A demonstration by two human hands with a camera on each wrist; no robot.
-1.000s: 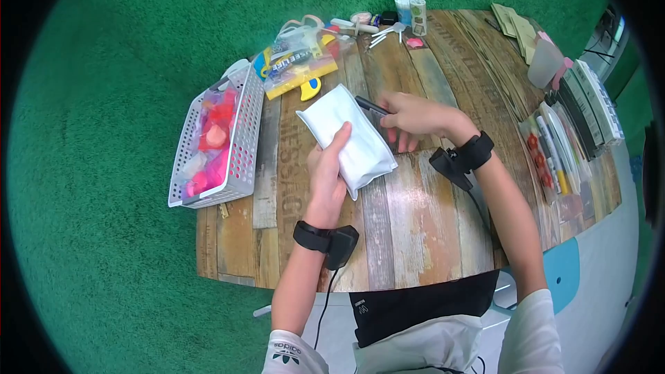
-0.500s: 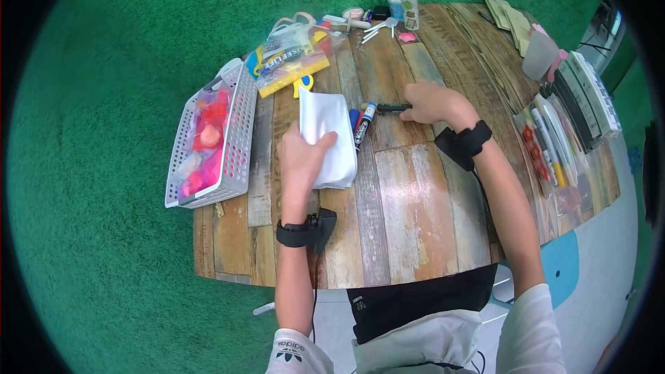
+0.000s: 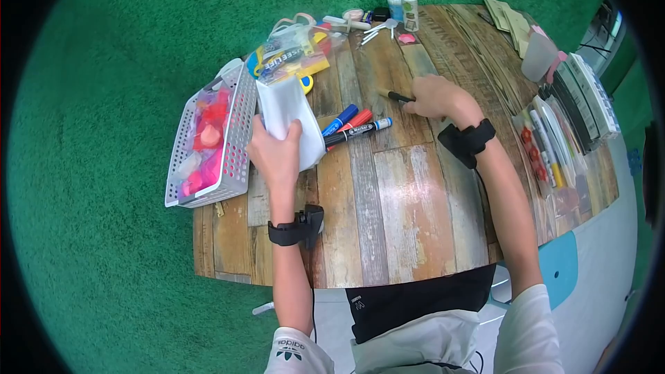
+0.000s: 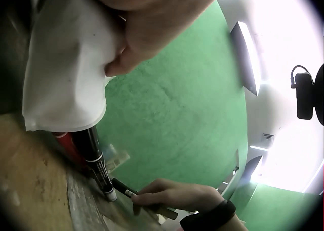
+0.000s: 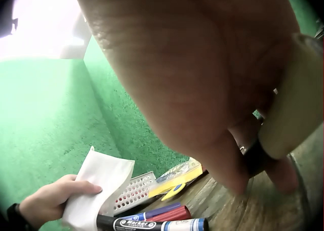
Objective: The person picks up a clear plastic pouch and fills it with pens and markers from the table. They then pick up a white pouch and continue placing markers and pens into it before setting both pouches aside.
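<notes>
My left hand (image 3: 276, 159) grips a white pouch (image 3: 285, 107), thumb on its upper face, close to the table's left side. From the pouch's right side stick out a blue marker (image 3: 341, 119), a red marker (image 3: 359, 120) and a black marker (image 3: 355, 131) with a light-blue end; their other ends are hidden by the pouch. To the right of them, my right hand (image 3: 443, 99) pinches a pen-shaped stick (image 3: 400, 97). Its black end points left, and the right wrist view shows a beige barrel (image 5: 296, 99) running under the palm.
A white perforated basket (image 3: 239, 135) with pink and red packets stands at the left. Behind the pouch lie a yellow-edged clear bag (image 3: 298, 55) and a yellow-and-blue item (image 3: 307, 84). Cotton swabs (image 3: 395, 3) stand at the back; pens in a clear sleeve (image 3: 547, 145) lie right.
The pouch has moved left and tilted away from the right hand. More of the markers now shows out of it. My right hand has drawn right, away from the pouch, with the stick.
</notes>
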